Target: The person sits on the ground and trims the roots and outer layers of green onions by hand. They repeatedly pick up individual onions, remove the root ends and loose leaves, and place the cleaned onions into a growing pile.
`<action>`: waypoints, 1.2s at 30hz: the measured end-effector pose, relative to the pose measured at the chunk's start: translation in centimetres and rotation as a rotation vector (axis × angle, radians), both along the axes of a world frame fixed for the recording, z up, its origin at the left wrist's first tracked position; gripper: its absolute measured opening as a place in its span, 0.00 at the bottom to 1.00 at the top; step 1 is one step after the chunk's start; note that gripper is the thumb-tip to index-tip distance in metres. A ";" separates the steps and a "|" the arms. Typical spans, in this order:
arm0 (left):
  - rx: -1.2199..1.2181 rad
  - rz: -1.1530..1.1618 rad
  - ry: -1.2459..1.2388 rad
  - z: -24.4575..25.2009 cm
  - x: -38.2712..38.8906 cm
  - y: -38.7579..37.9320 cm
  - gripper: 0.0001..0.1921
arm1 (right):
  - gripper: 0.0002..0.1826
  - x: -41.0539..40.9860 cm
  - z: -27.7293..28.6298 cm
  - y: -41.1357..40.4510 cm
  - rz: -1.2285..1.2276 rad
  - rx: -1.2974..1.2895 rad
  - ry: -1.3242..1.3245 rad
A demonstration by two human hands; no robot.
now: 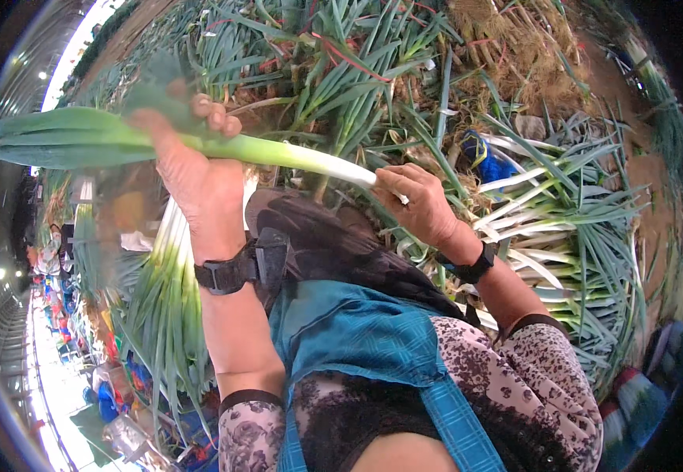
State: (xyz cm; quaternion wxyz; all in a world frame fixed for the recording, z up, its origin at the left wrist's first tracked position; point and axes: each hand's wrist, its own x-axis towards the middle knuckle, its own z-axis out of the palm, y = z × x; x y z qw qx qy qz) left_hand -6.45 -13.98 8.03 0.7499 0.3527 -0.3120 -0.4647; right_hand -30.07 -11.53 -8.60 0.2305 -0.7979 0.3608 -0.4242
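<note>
A single leek [294, 156] lies almost level across the view in front of my chest, its green leaves to the left and its white end to the right. My left hand [205, 180] is wrapped around it where the leaves meet the pale stalk. With bent fingers, my right hand [421, 200] grips the white end, hiding the tip. Beside my left forearm is a bundle of leeks [167, 277], white stalks up and green leaves down. More leeks [545, 224] lie in a pile past my right wrist.
Untrimmed leeks [347, 65] with red ties cover the ground ahead. A heap with brown roots [512, 47] rises at the upper right. Something blue with a yellow edge [491, 162] sits by the right-hand pile. My lap bears a teal apron [353, 336].
</note>
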 end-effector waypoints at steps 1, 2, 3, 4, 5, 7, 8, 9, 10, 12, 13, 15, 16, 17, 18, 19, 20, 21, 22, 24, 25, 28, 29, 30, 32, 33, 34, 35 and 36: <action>-0.004 -0.007 0.016 0.1 0.0 0.1 0.27 | 0.13 0.2 0.1 0.0 0.000 -0.016 0.015; -0.001 -0.012 0.009 0.1 0.2 0.2 0.28 | 0.13 0.2 0.2 0.1 0.020 -0.051 0.040; -0.001 -0.020 0.004 -0.1 0.3 0.3 0.29 | 0.13 0.2 0.0 0.1 0.015 -0.101 0.033; 0.000 -0.028 -0.001 -0.2 0.4 0.3 0.30 | 0.13 0.2 -0.4 0.1 0.011 -0.151 0.026; -0.003 -0.049 0.011 -0.2 0.6 0.3 0.31 | 0.13 0.3 -0.7 0.1 0.006 -0.201 0.019; -0.007 -0.087 0.042 -0.5 1.0 0.6 0.35 | 0.12 0.4 -0.9 0.1 0.016 -0.189 0.001; -0.017 -0.102 0.045 -0.7 1.2 0.8 0.36 | 0.11 0.5 -0.9 0.1 0.022 -0.183 -0.008; -0.028 -0.121 0.049 -0.8 1.3 1.0 0.37 | 0.10 0.4 -1.0 0.1 0.027 -0.096 -0.031; -0.039 -0.139 0.053 -0.9 1.4 1.2 0.38 | 0.09 0.4 -1.2 0.0 0.032 -0.010 -0.054; -0.056 -0.139 -0.024 -0.9 1.3 1.7 0.39 | 0.08 0.7 -1.3 0.0 0.021 0.139 -0.081; -0.064 -0.137 -0.063 -0.9 1.3 2.0 0.40 | 0.08 1.0 -1.3 0.1 0.005 0.201 -0.085; -0.074 -0.161 -0.040 -1.0 1.5 2.3 0.40 | 0.08 1.6 -1.0 0.4 0.013 0.214 -0.106; -0.079 -0.172 -0.029 -1.1 1.7 2.4 0.40 | 0.08 1.9 -0.6 0.5 0.036 0.164 -0.123; -0.061 -0.188 -0.027 -1.2 1.6 2.6 0.40 | 0.08 2.2 -0.4 0.6 0.059 0.114 -0.140; -0.043 -0.205 -0.025 -1.3 1.3 2.8 0.40 | 0.08 2.3 -0.3 0.7 0.080 0.116 -0.125; -0.024 -0.221 -0.023 -1.4 1.0 3.0 0.40 | 0.07 2.6 -0.3 0.6 0.101 0.095 -0.124; -0.022 -0.223 -0.027 -1.7 0.8 3.1 0.41 | 0.07 2.9 -0.5 0.3 0.123 0.075 -0.124; -0.026 -0.243 -0.035 -1.9 0.9 3.2 0.41 | 0.06 2.9 -0.9 0.2 0.138 0.058 -0.119; -0.031 -0.263 -0.042 -2.0 1.0 3.3 0.41 | 0.07 3.0 -1.3 0.1 0.094 0.146 -0.121; -0.048 -0.280 -0.033 -2.1 1.2 3.5 0.41 | 0.08 3.3 -2.4 0.0 0.001 0.321 -0.125; -0.060 -0.278 -0.017 -2.0 1.4 3.8 0.41 | 0.08 3.4 -3.0 0.0 -0.052 0.438 -0.166; -0.049 -0.234 -0.013 -1.8 1.5 4.0 0.42 | 0.14 3.3 -3.7 -0.3 -0.182 0.690 -0.252; -0.037 -0.213 -0.020 -1.9 1.6 4.1 0.43 | 0.15 3.5 -4.2 -0.9 -0.214 0.632 -0.200; -0.040 -0.228 -0.012 -2.1 1.8 4.0 0.43 | 0.15 3.9 -4.5 -1.3 -0.309 0.654 -0.189; -0.046 -0.257 0.005 -2.3 2.5 4.2 0.44 | 0.14 4.3 -5.7 -2.3 -0.460 0.626 -0.101; -0.046 -0.267 0.007 -2.4 2.5 4.3 0.42 | 0.13 4.3 -7.2 -2.9 -0.519 0.578 -0.023; -0.050 -0.273 0.004 -2.3 2.4 4.5 0.41 | 0.13 4.2 -8.6 -3.5 -0.571 0.525 0.053; -0.059 -0.274 -0.001 -2.1 2.6 4.5 0.41 | 0.13 3.8 -10.2 -4.1 -0.566 0.534 0.145; -0.103 -0.197 -0.046 -2.3 3.5 4.8 0.42 | 0.13 3.3 -12.0 -4.4 -0.555 0.545 0.237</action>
